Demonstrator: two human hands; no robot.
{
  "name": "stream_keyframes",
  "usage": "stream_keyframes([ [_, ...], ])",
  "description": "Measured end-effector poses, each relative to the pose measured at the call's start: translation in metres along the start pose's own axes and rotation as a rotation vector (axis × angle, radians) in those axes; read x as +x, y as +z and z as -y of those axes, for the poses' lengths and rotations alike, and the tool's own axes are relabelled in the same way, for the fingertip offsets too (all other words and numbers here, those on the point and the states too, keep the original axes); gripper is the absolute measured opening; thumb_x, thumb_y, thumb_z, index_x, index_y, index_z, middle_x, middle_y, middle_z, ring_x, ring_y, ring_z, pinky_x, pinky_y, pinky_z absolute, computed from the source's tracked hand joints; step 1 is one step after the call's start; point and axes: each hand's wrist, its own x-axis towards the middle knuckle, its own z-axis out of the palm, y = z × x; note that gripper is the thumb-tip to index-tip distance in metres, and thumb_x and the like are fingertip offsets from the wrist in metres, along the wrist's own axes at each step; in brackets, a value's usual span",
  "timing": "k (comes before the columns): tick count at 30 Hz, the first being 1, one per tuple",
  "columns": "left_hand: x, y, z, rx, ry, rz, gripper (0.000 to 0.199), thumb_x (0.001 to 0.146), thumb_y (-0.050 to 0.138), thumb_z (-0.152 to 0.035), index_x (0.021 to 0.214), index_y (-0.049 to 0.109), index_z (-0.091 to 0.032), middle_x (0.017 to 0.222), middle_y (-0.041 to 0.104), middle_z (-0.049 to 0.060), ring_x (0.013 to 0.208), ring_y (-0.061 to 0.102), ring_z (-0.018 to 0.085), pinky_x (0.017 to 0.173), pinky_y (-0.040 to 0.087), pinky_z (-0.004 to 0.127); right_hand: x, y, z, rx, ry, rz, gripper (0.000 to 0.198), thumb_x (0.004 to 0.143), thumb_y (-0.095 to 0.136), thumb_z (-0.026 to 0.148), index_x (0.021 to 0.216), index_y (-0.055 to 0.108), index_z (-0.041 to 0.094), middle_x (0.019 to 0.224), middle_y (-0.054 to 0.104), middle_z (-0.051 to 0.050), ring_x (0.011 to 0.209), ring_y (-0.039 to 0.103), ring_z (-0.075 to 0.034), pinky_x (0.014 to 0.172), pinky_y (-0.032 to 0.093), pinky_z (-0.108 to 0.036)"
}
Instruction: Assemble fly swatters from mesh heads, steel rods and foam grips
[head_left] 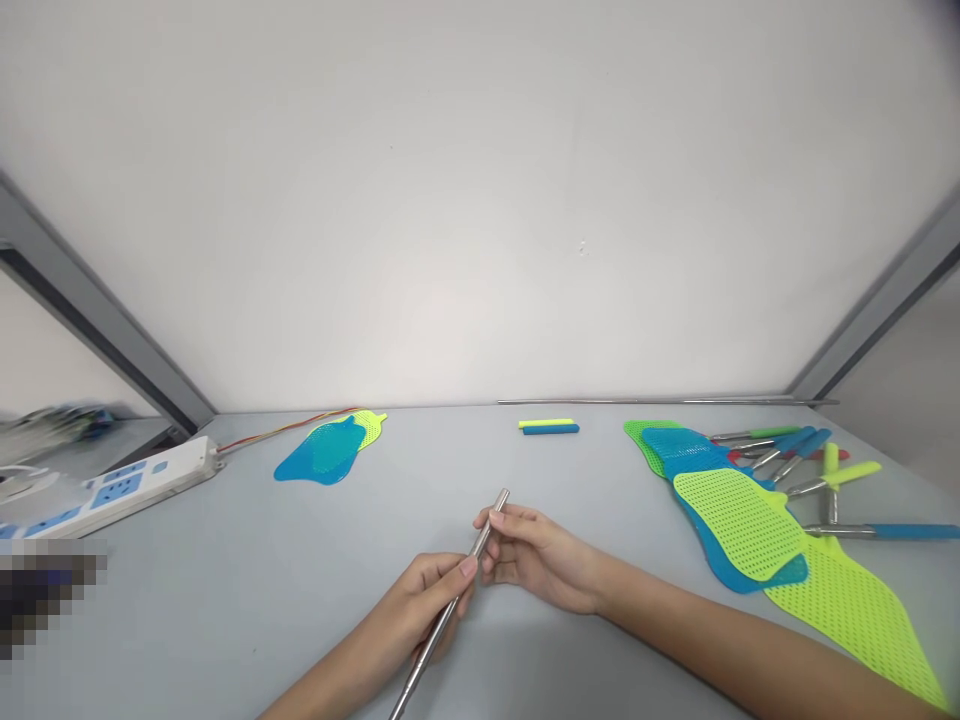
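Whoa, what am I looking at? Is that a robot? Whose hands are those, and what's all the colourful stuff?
No robot here! A person wears a camera on their head, looking forward and down at their own hands. The left hand grips a shiny metal rod, and the right hand pinches it near the top. On the grey table, to the left, lie a power strip and two flat, leaf-shaped pieces. Further back are two little sticks. On the right is a pile of what look like fly swatters.
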Motion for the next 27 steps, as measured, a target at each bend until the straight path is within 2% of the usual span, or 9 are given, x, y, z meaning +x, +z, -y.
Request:
stream_keyframes([
  [11, -0.0015, 0.0019, -0.0035, 0.0, 0.024, -0.002, 0.038, 0.078, 0.04, -0.049, 0.056, 0.04, -0.018, 0.036, 0.024, -0.01, 0.033, 0.02, 0.005, 0.036, 0.015, 0.02, -0.0011, 0.0009, 0.0022, -0.001, 0.019, -0.013, 0.024, 0.072, 0.056, 0.034, 0.086, 0.058, 0.015, 0.065, 0.049, 0.0, 0.065, 0.051, -0.012, 0.075, 0.036, -0.034],
  [21, -0.0001, 0.0014, -0.0008, -0.009, 0.047, -0.018, 0.038, 0.078, 0.039, -0.051, 0.059, 0.04, -0.018, 0.037, 0.027, -0.01, 0.032, 0.022, 0.005, 0.036, 0.017, 0.018, 0.0, -0.0016, 0.0006, 0.021, -0.021, -0.04, 0.021, 0.074, 0.054, 0.031, 0.083, 0.058, 0.013, 0.063, 0.047, 0.0, 0.063, 0.049, -0.01, 0.07, 0.037, -0.029],
  [24, -0.0013, 0.0, -0.004, -0.035, 0.047, 0.004, 0.037, 0.08, 0.035, -0.048, 0.061, 0.041, -0.017, 0.038, 0.028, -0.01, 0.032, 0.024, 0.005, 0.037, 0.02, 0.018, 0.0022, -0.0041, -0.0009, 0.086, -0.079, -0.113, 0.019, 0.074, 0.054, 0.032, 0.081, 0.057, 0.014, 0.064, 0.046, 0.0, 0.063, 0.047, -0.01, 0.067, 0.037, -0.027],
  [27, -0.0032, -0.0031, -0.0081, -0.016, 0.054, 0.058, 0.037, 0.083, 0.031, -0.046, 0.064, 0.044, -0.016, 0.041, 0.031, -0.009, 0.033, 0.03, 0.005, 0.04, 0.023, 0.019, 0.0053, -0.0078, -0.002, 0.145, -0.245, -0.272, 0.018, 0.073, 0.054, 0.034, 0.075, 0.055, 0.016, 0.059, 0.042, 0.002, 0.057, 0.043, -0.01, 0.06, 0.036, -0.024],
])
